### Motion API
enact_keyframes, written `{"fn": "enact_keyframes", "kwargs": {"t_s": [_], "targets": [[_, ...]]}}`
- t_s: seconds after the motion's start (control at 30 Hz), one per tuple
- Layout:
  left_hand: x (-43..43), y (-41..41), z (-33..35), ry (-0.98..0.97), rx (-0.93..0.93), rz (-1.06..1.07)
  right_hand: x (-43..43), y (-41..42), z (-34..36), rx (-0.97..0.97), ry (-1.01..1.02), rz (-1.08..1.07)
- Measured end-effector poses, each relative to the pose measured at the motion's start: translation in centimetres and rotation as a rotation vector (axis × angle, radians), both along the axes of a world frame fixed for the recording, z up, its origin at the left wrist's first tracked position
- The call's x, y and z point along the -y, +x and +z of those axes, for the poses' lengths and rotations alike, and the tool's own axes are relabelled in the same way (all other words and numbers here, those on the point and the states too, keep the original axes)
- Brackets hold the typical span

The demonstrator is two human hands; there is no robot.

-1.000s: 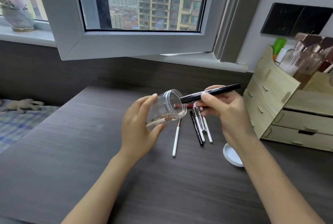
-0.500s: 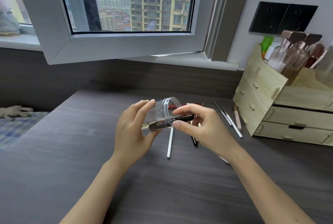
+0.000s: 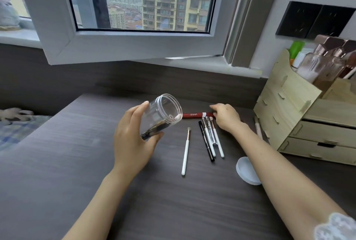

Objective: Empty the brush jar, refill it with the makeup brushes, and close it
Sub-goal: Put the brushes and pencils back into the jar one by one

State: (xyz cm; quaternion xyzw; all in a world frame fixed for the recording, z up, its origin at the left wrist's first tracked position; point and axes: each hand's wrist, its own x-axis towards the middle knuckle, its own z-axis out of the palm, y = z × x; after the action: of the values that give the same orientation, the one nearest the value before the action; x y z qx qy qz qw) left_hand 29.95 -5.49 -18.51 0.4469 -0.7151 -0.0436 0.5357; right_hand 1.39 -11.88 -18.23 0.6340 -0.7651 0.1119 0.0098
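Observation:
My left hand [image 3: 133, 139] holds a clear plastic jar [image 3: 163, 113] tilted above the desk, its mouth facing right. A black brush lies inside the jar, and something pale shows at its rim. My right hand [image 3: 227, 117] rests palm down on the desk with its fingertips on the right end of a red brush [image 3: 196, 115]. Just below it lie a black brush [image 3: 206, 141] and white-handled brushes [image 3: 216, 139] side by side. One white brush [image 3: 185, 151] lies apart to the left. The white lid [image 3: 245, 170] sits upside down by my right forearm.
A wooden drawer organizer [image 3: 300, 116] with bottles on top stands at the right. Another brush [image 3: 258, 129] lies against its base. An open window sash [image 3: 123, 45] hangs over the desk's back edge. A bed with a soft toy [image 3: 13, 114] is at the left.
The black brush went from my right hand into the jar. My right hand then left the jar's mouth and moved right onto the red brush on the desk.

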Motion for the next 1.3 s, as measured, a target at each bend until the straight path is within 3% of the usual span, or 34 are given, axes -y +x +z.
{"fn": "enact_keyframes", "kwargs": {"t_s": [0.13, 0.23, 0.37, 0.5, 0.6, 0.8, 0.9, 1.2, 1.3], "targets": [[0.4, 0.2, 0.0, 0.017, -0.02, 0.024, 1.1, -0.1, -0.2, -0.243, 0.081, 0.067], [0.5, 0.2, -0.1, 0.011, -0.014, 0.024, 1.3, -0.5, -0.4, -0.259, 0.052, 0.093], [0.3, 0.2, 0.0, 0.006, 0.002, 0.013, 0.3, -0.7, 0.0, -0.081, -0.041, 0.099], [0.3, 0.2, 0.1, -0.006, 0.005, 0.005, -2.9, 0.3, 1.8, 0.148, -0.34, 0.057], [0.3, 0.3, 0.1, -0.01, 0.003, 0.01, -6.7, 1.3, 3.8, 0.172, -0.505, 0.121], [0.2, 0.1, -0.3, -0.028, 0.02, -0.025, -12.1, 4.1, 5.8, -0.166, -0.569, 0.327], [-0.2, 0.0, -0.4, -0.061, 0.098, -0.073, -12.5, 6.3, 6.0, -0.245, -0.55, 0.436], [-0.7, -0.2, -0.8, -0.095, 0.166, -0.154, -12.4, 11.4, 4.9, 0.051, -0.432, 0.744], [-0.6, -0.2, -0.6, -0.098, 0.135, -0.138, -12.8, 11.1, 4.9, 0.311, -0.428, 0.693]]}}
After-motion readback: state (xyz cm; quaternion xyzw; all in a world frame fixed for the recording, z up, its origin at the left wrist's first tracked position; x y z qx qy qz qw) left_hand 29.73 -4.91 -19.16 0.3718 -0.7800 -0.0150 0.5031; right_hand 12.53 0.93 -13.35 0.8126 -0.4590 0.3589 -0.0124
